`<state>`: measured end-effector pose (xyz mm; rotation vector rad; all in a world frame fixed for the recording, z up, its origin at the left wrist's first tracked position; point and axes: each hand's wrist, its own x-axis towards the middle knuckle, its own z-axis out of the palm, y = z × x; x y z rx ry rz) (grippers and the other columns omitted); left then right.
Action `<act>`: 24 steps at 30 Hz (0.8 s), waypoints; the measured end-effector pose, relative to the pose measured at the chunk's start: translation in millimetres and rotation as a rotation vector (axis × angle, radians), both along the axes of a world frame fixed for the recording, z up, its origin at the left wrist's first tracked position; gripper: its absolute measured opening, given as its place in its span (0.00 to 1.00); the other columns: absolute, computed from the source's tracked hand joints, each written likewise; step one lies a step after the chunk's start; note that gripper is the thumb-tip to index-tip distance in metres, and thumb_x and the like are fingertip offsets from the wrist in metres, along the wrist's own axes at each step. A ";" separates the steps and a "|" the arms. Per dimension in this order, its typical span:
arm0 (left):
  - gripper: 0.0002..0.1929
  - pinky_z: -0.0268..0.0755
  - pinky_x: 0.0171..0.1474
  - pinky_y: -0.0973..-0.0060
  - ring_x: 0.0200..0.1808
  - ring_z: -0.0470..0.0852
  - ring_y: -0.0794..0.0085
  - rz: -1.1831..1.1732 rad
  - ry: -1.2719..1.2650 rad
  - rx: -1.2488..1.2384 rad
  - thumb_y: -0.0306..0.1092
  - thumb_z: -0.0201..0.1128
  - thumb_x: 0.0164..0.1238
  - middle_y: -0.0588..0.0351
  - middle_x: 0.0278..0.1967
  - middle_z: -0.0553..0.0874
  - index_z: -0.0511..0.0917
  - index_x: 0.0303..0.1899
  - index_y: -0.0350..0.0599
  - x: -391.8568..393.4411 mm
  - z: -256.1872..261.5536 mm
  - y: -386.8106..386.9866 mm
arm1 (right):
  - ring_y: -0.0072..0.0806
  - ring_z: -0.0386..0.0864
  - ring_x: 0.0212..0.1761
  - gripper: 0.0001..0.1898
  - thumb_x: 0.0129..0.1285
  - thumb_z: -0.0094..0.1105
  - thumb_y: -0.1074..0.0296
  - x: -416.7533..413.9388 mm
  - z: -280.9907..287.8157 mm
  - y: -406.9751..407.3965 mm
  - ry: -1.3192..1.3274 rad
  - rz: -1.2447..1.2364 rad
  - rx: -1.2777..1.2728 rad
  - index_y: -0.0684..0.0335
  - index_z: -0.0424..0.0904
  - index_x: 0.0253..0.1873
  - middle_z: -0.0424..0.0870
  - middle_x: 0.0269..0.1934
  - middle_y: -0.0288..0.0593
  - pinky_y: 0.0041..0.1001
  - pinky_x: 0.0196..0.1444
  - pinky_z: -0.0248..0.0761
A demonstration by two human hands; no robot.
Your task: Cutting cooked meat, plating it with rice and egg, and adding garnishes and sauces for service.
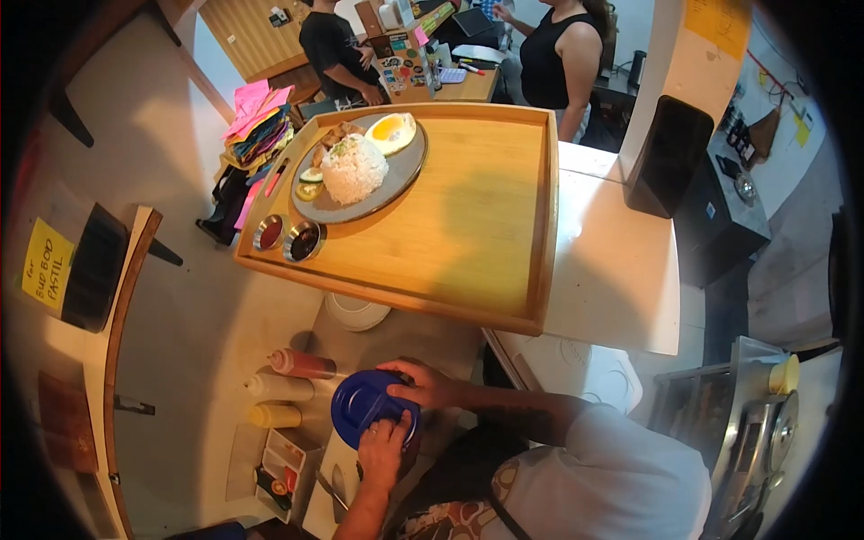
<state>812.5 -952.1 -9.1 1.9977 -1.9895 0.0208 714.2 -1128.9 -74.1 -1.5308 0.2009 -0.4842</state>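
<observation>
Low in the view I hold a round blue plastic lid (358,405), apparently on a container whose body is mostly hidden. My right hand (428,386) grips its far edge, thumb on top. From below, my left hand (383,442) has its fingers bent over the near rim. Three squeeze bottles stand close by: a red one (304,363), a whitish one (280,387) and a yellow one (275,415). Beside my left forearm, metal tongs (331,487) lie on a white board (322,516). A divided white bin (287,451) holds cut vegetables.
Above my hands, a wooden tray (486,202) carries a grey plate (405,185) of rice, egg and meat, plus two sauce cups. A black box-shaped object (668,155) stands right. Two people (337,54) are beyond the counter. Lidded pots (783,432) stand far right.
</observation>
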 end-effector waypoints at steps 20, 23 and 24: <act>0.71 0.59 0.76 0.58 0.74 0.64 0.52 0.488 0.881 -0.430 0.40 0.89 0.35 0.39 0.74 0.58 0.42 0.78 0.39 11.4 -48.3 51.9 | 0.27 0.66 0.73 0.34 0.77 0.53 0.47 42.9 16.4 10.5 0.113 0.167 0.499 0.58 0.58 0.78 0.68 0.73 0.40 0.30 0.74 0.60; 0.73 0.58 0.76 0.59 0.74 0.65 0.53 0.372 0.587 -0.440 0.42 0.91 0.32 0.42 0.75 0.58 0.42 0.78 0.38 15.0 13.5 60.6 | 0.34 0.47 0.83 0.46 0.73 0.52 0.40 -3.7 112.7 19.7 -0.035 0.132 0.303 0.65 0.45 0.82 0.53 0.81 0.47 0.36 0.83 0.37; 0.74 0.58 0.76 0.57 0.75 0.63 0.52 0.317 0.726 -0.503 0.42 0.91 0.33 0.40 0.75 0.58 0.38 0.78 0.40 18.9 39.6 73.2 | 0.36 0.45 0.84 0.50 0.71 0.53 0.37 -4.6 144.8 30.4 -0.113 0.150 0.197 0.66 0.41 0.82 0.49 0.82 0.49 0.37 0.83 0.35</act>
